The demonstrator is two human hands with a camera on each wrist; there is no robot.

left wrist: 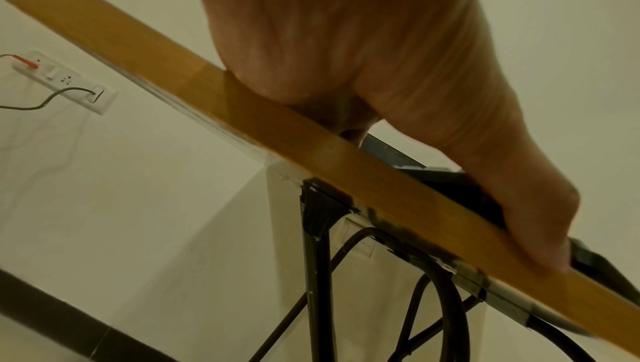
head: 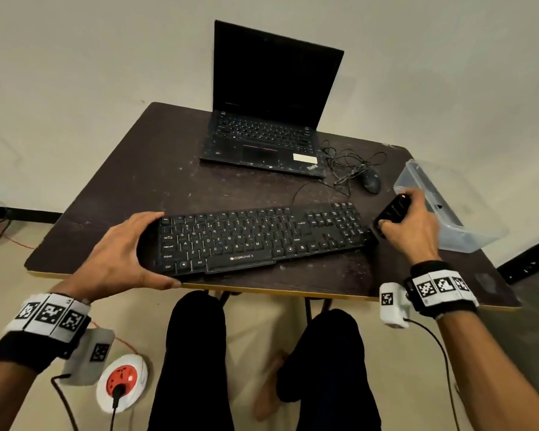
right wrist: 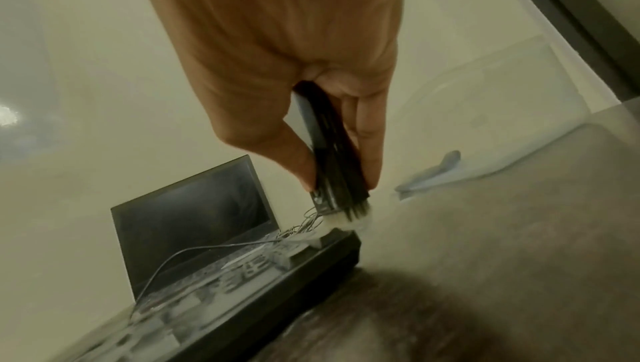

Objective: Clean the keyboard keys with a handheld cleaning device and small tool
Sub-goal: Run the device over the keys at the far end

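Keyboard (head: 262,237) lies at the surface's (head: 131,181) near edge. The left hand (head: 122,253) holds its left end in a wide grip; the right hand's (head: 408,225) grip is closed around a black cleaning device (head: 391,213) at its right end. Farther back stands an open laptop (head: 268,113).

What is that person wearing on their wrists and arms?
Both forearms are bare, no sleeves. Each wrist carries a black band faced with white squares printed in black codes. A small white camera box hangs under each, trailing a thin black cable.
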